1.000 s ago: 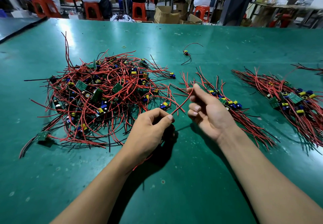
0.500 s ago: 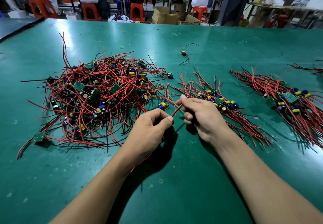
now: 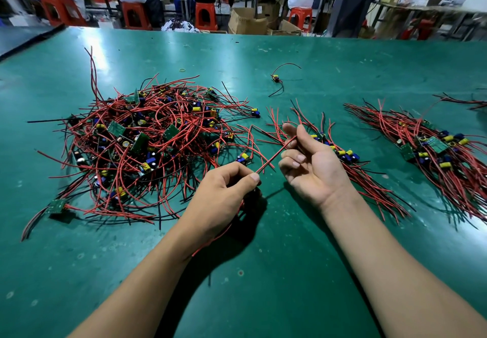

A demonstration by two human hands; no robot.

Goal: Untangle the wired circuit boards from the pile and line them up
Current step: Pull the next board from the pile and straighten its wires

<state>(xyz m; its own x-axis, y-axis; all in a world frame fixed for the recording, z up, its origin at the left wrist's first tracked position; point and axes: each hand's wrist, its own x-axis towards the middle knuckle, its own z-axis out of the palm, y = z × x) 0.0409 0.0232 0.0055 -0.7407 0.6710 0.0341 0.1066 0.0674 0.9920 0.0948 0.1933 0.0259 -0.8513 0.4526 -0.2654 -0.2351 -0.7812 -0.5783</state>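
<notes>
A tangled pile [image 3: 147, 147] of small green circuit boards with red and black wires lies left of centre on the green table [image 3: 263, 285]. My left hand [image 3: 224, 195] grips a wired board; its red wires trail out below the wrist. A taut red wire [image 3: 274, 157] runs from that hand up to my right hand [image 3: 311, 166], which pinches it between thumb and forefinger, palm turned up. Behind the right hand lies a lined-up row of boards [image 3: 342, 153]. A second aligned bundle [image 3: 434, 153] lies at the right.
One stray board with a curled wire [image 3: 276, 78] sits alone beyond the rows. A small rubber band [image 3: 182, 69] lies further back. More wires [image 3: 469, 101] show at the right edge. Behind the table, people sit on red stools [image 3: 205, 16] among cardboard boxes [image 3: 247, 22].
My right hand slid down the red wire toward the left hand half a second ago, then drew back up and right along it, palm turning up. The left hand stayed in place.
</notes>
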